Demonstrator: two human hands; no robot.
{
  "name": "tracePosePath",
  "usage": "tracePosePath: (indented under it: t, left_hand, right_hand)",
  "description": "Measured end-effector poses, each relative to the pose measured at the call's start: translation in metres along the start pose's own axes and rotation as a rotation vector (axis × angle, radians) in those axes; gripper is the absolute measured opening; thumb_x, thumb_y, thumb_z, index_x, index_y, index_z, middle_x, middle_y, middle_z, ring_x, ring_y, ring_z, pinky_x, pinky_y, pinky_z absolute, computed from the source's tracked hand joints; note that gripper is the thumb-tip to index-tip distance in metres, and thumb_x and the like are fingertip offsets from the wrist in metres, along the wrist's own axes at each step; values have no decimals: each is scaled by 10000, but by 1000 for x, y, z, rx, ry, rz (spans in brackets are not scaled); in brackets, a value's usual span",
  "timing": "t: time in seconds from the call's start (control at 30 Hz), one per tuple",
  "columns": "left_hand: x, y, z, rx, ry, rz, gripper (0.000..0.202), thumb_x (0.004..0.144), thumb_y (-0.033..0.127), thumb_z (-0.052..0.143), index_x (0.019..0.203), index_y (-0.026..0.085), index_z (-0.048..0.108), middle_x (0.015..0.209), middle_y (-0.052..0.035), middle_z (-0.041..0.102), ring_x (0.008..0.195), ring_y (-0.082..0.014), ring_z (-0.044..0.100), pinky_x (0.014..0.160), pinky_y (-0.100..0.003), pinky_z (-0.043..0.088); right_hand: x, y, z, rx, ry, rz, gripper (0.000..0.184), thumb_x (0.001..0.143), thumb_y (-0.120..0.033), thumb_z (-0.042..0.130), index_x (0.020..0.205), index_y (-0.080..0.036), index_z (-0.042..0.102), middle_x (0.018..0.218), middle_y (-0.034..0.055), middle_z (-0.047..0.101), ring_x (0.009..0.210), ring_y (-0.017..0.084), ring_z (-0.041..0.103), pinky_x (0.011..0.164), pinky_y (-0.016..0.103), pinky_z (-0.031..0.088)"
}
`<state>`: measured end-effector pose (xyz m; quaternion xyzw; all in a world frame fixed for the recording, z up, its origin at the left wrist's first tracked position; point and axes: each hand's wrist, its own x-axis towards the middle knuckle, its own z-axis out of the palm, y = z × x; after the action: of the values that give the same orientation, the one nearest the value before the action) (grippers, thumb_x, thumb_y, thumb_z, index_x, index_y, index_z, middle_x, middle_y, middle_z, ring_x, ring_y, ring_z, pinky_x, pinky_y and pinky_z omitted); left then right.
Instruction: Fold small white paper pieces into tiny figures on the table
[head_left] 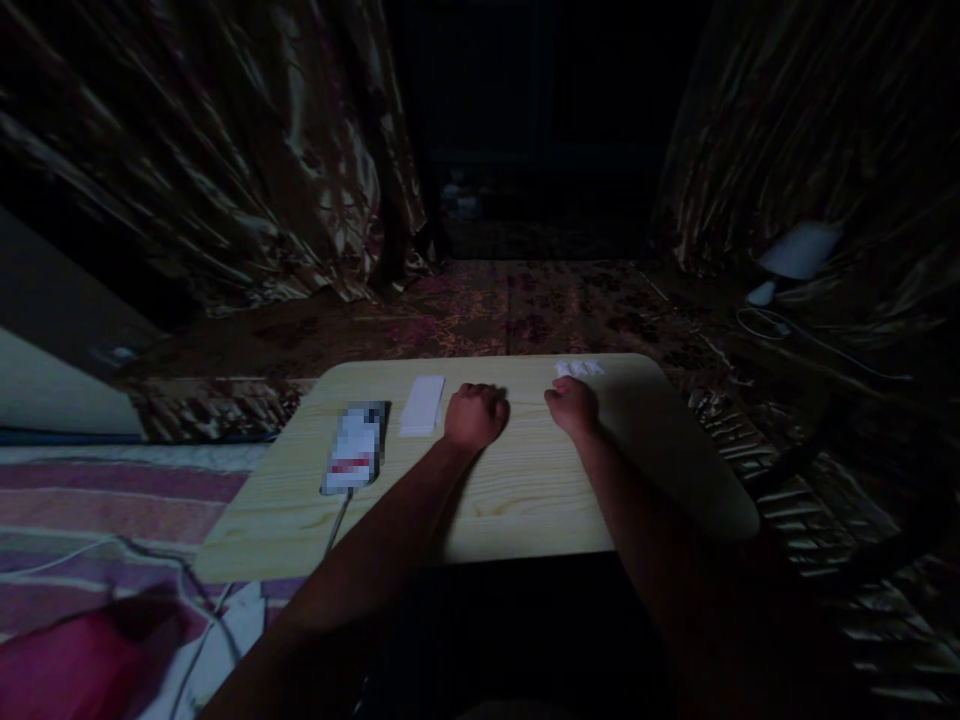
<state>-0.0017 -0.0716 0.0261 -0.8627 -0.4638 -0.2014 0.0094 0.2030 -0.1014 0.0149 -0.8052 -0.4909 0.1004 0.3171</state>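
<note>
My left hand (478, 416) rests on the light wooden table with its fingers curled closed, knuckles up. Just left of it lies a stack of white paper strips (423, 404). My right hand (574, 406) is also closed, its thumb side turned toward the left hand, with a gap between the two. Right behind it, near the far edge, sit several small crumpled or folded white paper pieces (580, 368). Whatever either hand holds, if anything, is hidden in the dim light.
The wooden table (525, 510) has rounded corners. A blurred-out phone (354, 448) with a cable (337, 525) lies at its left. Around are a striped bedspread (135, 500), a pink cloth (67, 665), a small white lamp (801, 250) and patterned curtains (300, 130).
</note>
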Motion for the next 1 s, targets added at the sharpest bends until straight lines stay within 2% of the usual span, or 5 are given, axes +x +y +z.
tracePosePath:
  t: [0.1, 0.3, 0.47, 0.67, 1.0]
  left_hand:
    - [-21, -11, -8, 26, 5, -49, 365, 938, 345, 425, 1106, 184, 705, 1068, -140, 703, 1038, -270, 592, 966, -428, 430]
    - [-43, -49, -26, 117, 56, -285, 389, 940, 353, 417, 1100, 113, 678, 1114, -191, 656, 1082, -306, 549, 943, -436, 430]
    - [-36, -67, -30, 167, 30, -435, 509, 923, 449, 427, 1128, 46, 661, 1130, -242, 627, 1092, -356, 530, 912, -463, 436]
    - [-23, -77, -17, 170, -13, -521, 581, 900, 513, 428, 1069, 30, 703, 1109, -272, 628, 1066, -377, 541, 862, -468, 446]
    - [-19, -78, -15, 144, -28, -530, 530, 880, 478, 458, 1083, 66, 724, 1106, -256, 646, 1046, -356, 554, 849, -446, 455]
  right_hand:
    - [-13, -9, 15, 16, -14, -84, 303, 824, -322, 567, 1064, -212, 714, 1021, 38, 758, 942, 179, 684, 848, 246, 488]
    - [-25, -3, 34, 32, 35, -171, 274, 829, -341, 546, 976, -210, 736, 936, 45, 761, 868, 196, 680, 792, 280, 494]
    - [-25, -2, 34, 36, 25, -177, 261, 818, -319, 547, 942, -200, 743, 922, 61, 757, 837, 198, 676, 758, 282, 490]
    - [-26, -4, 33, 28, 30, -173, 237, 813, -317, 562, 918, -209, 745, 894, 51, 752, 817, 193, 671, 733, 275, 480]
    - [-28, -8, 28, 32, -23, -162, 241, 833, -311, 548, 916, -204, 747, 904, 46, 757, 813, 179, 675, 736, 258, 475]
